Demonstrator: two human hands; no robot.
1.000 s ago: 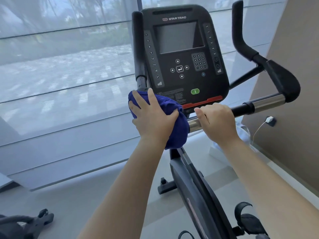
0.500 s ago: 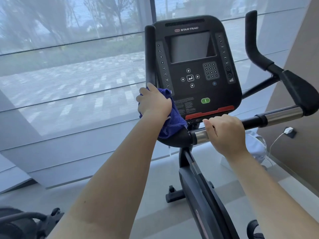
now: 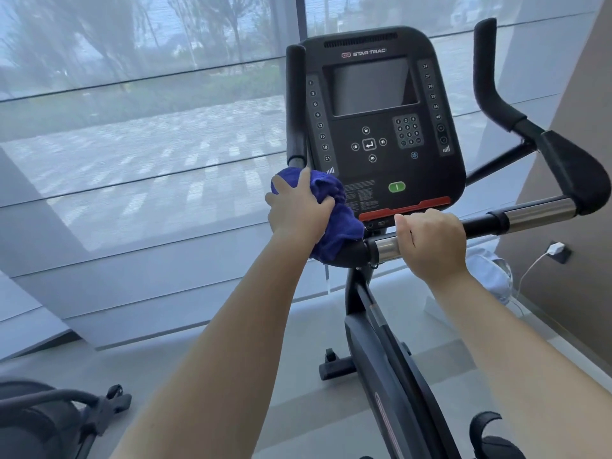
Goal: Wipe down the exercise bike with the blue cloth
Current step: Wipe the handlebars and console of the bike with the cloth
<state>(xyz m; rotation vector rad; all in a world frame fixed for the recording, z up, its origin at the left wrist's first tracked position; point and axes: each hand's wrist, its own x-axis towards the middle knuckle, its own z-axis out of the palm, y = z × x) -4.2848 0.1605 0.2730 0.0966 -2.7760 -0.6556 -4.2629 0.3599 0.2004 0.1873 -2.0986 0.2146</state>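
Note:
A black exercise bike stands in front of me, its console facing me with a dark screen. My left hand presses a bunched blue cloth around the base of the left upright handlebar, beside the console's lower left corner. My right hand is wrapped around the horizontal chrome and black handlebar just below the console. The cloth hides the bend of the left bar.
The right handlebar rises and ends in a padded armrest. A large window lies behind the bike. Another machine's base sits at the lower left. A charger is plugged into the brown wall on the right.
My left hand with the cloth slid up from the bend of the left handlebar toward the base of its upright. My right hand kept its hold on the bar. The view shifted.

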